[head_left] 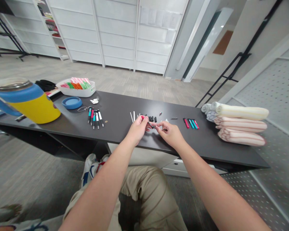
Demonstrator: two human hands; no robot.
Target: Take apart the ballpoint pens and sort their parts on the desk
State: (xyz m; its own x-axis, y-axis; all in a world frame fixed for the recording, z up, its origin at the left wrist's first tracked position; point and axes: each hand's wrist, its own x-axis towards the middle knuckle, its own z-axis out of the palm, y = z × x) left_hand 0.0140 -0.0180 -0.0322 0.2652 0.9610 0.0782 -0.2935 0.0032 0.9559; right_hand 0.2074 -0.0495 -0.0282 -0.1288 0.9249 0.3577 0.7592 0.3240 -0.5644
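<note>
**Two hands on one pink pen**

On the dark table [125,107], the left hand [139,127] pinches a pink pen [146,122] at twelve o'clock from the person's lap. The right hand [170,132], at its three o'clock, grips the pen's tip.

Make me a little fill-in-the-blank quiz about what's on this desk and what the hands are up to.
1. The left hand grips a pen part whose barrel is ____ in colour.
2. The big jug at the table's left end has a yellow body and a ____ handle.
3. The rolled towels lie at the table's ____ end.
4. The right hand meets the left hand over the ____ table.

Missing words: pink; blue; right; black
</note>
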